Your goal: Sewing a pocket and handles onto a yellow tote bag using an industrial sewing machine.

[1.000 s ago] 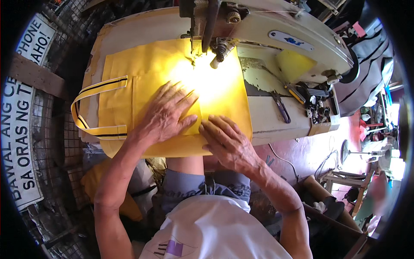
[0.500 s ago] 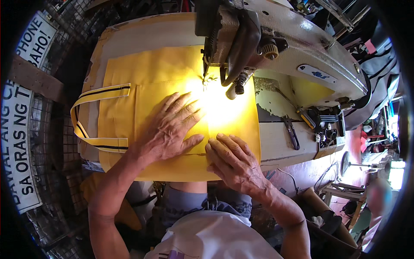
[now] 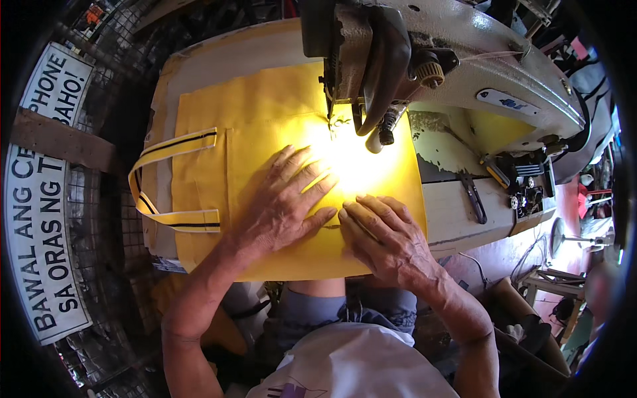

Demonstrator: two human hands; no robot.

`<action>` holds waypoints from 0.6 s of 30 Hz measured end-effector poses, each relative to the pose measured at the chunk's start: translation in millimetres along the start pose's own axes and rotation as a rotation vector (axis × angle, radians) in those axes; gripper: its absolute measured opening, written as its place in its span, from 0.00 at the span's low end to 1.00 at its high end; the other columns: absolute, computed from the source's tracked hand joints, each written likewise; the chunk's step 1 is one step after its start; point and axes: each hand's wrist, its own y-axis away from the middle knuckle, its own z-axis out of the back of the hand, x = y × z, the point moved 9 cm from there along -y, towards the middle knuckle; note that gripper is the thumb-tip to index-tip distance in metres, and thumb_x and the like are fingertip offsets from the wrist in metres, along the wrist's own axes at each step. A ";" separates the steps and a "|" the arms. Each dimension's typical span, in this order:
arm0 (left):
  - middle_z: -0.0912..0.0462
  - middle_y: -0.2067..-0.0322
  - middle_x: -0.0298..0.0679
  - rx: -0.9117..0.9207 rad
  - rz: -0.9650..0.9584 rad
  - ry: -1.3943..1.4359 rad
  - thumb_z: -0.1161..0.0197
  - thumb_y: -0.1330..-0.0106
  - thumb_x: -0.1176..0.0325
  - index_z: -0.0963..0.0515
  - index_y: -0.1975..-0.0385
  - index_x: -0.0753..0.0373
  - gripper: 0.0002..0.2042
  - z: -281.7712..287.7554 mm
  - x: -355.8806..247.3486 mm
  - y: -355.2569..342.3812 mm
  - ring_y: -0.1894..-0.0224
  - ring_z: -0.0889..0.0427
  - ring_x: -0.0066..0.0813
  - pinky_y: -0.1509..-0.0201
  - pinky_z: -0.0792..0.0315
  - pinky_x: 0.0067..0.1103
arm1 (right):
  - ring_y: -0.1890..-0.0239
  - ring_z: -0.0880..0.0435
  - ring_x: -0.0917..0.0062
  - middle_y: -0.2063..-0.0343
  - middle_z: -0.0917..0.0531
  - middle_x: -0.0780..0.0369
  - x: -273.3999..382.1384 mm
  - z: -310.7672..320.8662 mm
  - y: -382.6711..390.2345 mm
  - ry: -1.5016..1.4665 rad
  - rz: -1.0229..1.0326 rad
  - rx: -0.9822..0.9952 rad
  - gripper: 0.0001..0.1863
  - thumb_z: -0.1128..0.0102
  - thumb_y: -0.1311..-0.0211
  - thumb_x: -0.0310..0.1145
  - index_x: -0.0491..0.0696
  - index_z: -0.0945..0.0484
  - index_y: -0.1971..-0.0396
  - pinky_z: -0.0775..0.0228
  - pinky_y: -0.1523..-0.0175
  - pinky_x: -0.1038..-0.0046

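A yellow fabric bag panel (image 3: 265, 119) lies flat on the sewing table (image 3: 458, 212), with a yellow strap handle striped in black (image 3: 174, 179) looping off its left side. My left hand (image 3: 282, 199) presses flat on the cloth with fingers spread toward the brightly lit needle area (image 3: 338, 126). My right hand (image 3: 381, 235) rests palm-down beside it on the cloth's near right part, fingers slightly curled. The head of the sewing machine (image 3: 424, 60) hangs over the far right of the fabric.
Small snips (image 3: 473, 196) and metal parts (image 3: 524, 189) lie on the table to the right of the cloth. A white sign with dark lettering (image 3: 40, 199) hangs on wire mesh at the left. Clutter and a stand sit on the floor at right.
The view has shifted so the machine head and cloth sit closer and larger. Both hands have stayed flat on the yellow fabric, edging it toward the needle.
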 end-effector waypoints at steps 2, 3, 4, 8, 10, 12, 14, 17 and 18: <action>0.26 0.42 0.48 -0.041 -0.002 -0.017 0.35 0.36 0.58 0.24 0.44 0.63 0.23 3.6 3.8 -3.1 0.34 0.34 0.50 0.24 0.46 0.44 | 0.40 0.24 0.62 0.45 0.21 0.55 -4.6 -0.7 -4.9 -0.040 -0.038 0.014 0.24 0.33 0.40 0.38 0.42 0.21 0.47 0.34 0.35 0.58; 0.26 0.42 0.48 -0.040 -0.003 -0.016 0.35 0.36 0.58 0.24 0.44 0.63 0.23 2.9 5.0 -3.0 0.34 0.34 0.50 0.24 0.46 0.44 | 0.40 0.24 0.62 0.45 0.21 0.55 -5.0 -1.8 -5.3 -0.040 -0.040 0.013 0.24 0.33 0.40 0.38 0.42 0.21 0.47 0.34 0.35 0.58; 0.26 0.42 0.48 -0.031 0.001 -0.010 0.36 0.35 0.58 0.24 0.44 0.63 0.23 0.7 6.1 -3.2 0.33 0.34 0.50 0.24 0.46 0.44 | 0.40 0.23 0.63 0.45 0.21 0.56 -6.3 -1.9 -4.8 -0.034 -0.045 0.003 0.25 0.31 0.44 0.37 0.43 0.21 0.46 0.34 0.35 0.58; 0.26 0.42 0.48 -0.027 -0.001 -0.012 0.36 0.35 0.58 0.24 0.44 0.64 0.22 0.0 5.8 -4.4 0.33 0.35 0.50 0.24 0.46 0.43 | 0.40 0.23 0.63 0.45 0.20 0.57 -7.6 -1.4 -5.7 -0.035 -0.051 0.000 0.27 0.30 0.47 0.36 0.45 0.21 0.45 0.33 0.36 0.59; 0.27 0.42 0.49 -0.025 -0.011 0.003 0.36 0.35 0.59 0.25 0.45 0.64 0.22 0.4 9.9 -9.4 0.33 0.34 0.50 0.24 0.46 0.43 | 0.40 0.23 0.63 0.45 0.20 0.57 -12.8 0.3 -9.6 -0.038 -0.073 0.017 0.26 0.31 0.45 0.35 0.45 0.21 0.45 0.34 0.36 0.59; 0.27 0.42 0.49 -0.028 -0.017 0.016 0.36 0.35 0.59 0.25 0.45 0.65 0.22 0.2 16.3 -13.6 0.33 0.34 0.50 0.24 0.46 0.44 | 0.41 0.23 0.63 0.45 0.20 0.57 -18.9 -0.1 -14.7 -0.039 -0.091 0.037 0.25 0.31 0.44 0.35 0.45 0.21 0.45 0.34 0.36 0.59; 0.28 0.43 0.50 -0.062 0.007 0.029 0.36 0.34 0.61 0.25 0.47 0.67 0.21 2.9 26.6 -14.9 0.33 0.34 0.50 0.24 0.46 0.44 | 0.42 0.23 0.65 0.46 0.20 0.57 -20.5 3.7 -23.2 -0.037 -0.075 -0.003 0.23 0.35 0.40 0.37 0.43 0.22 0.47 0.34 0.37 0.61; 0.28 0.43 0.51 -0.062 -0.022 0.049 0.36 0.34 0.61 0.25 0.47 0.67 0.21 3.3 30.2 -17.9 0.33 0.33 0.49 0.24 0.47 0.45 | 0.48 0.21 0.66 0.48 0.19 0.59 -27.8 4.9 -28.2 -0.040 -0.057 -0.055 0.20 0.34 0.42 0.35 0.45 0.20 0.50 0.32 0.43 0.62; 0.28 0.43 0.51 -0.062 -0.019 0.071 0.37 0.34 0.62 0.25 0.46 0.68 0.20 3.3 30.5 -18.1 0.34 0.33 0.48 0.24 0.47 0.45 | 0.48 0.21 0.66 0.48 0.19 0.59 -29.5 3.6 -30.1 -0.042 -0.056 -0.048 0.20 0.34 0.42 0.35 0.45 0.20 0.50 0.32 0.43 0.62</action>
